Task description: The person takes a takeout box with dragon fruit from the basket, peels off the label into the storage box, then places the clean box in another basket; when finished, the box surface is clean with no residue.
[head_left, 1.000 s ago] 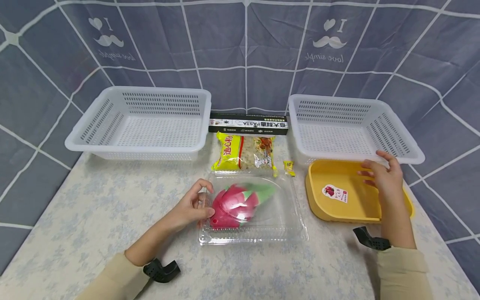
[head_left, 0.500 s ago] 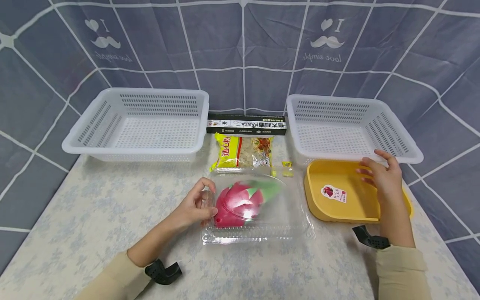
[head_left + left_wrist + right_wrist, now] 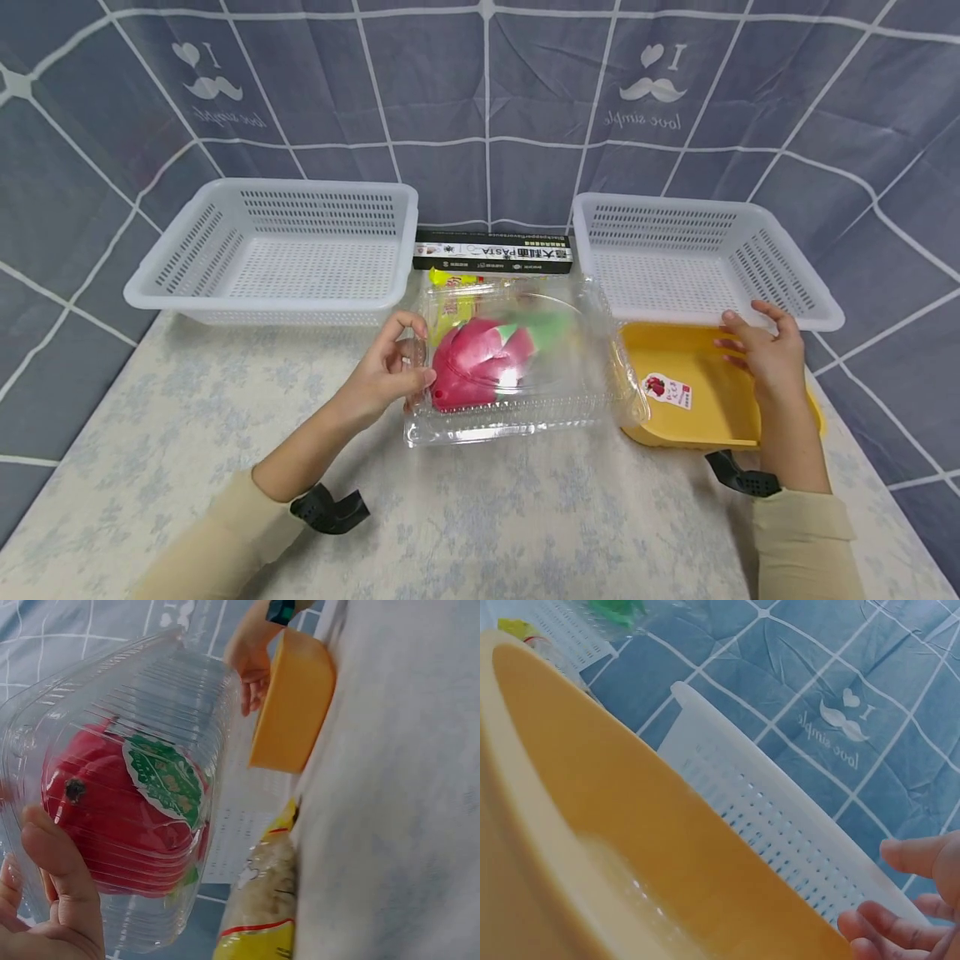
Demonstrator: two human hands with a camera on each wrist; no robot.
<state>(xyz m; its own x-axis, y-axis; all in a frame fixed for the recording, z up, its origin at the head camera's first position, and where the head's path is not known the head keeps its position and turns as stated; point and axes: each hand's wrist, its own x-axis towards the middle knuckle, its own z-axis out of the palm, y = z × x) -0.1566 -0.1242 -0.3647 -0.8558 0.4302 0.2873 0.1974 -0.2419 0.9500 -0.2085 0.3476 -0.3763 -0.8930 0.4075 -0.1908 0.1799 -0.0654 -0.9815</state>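
My left hand [image 3: 381,371] grips the left side of a clear plastic clamshell box [image 3: 510,417], thumb in front and fingers behind. Inside the box lies a red dragon fruit [image 3: 480,367] with green tips; a green sticker [image 3: 166,780] shows on it in the left wrist view. There the box stands raised off the table. My right hand [image 3: 772,354] hovers over the right end of a yellow plastic basin [image 3: 708,367], fingers relaxed and holding nothing. A strawberry-like label sticker [image 3: 667,390] lies in the basin.
Two white slotted baskets stand at the back, one left [image 3: 322,258] and one right [image 3: 660,267]. Between them lies a black pasta box [image 3: 495,253]. The clear box partly covers a yellow pasta bag [image 3: 448,287] and overlaps the basin's left edge.
My left hand has lifted the clamshell box with the dragon fruit and moved it away from me and slightly right, over the pasta bag. My right hand has stayed in place.
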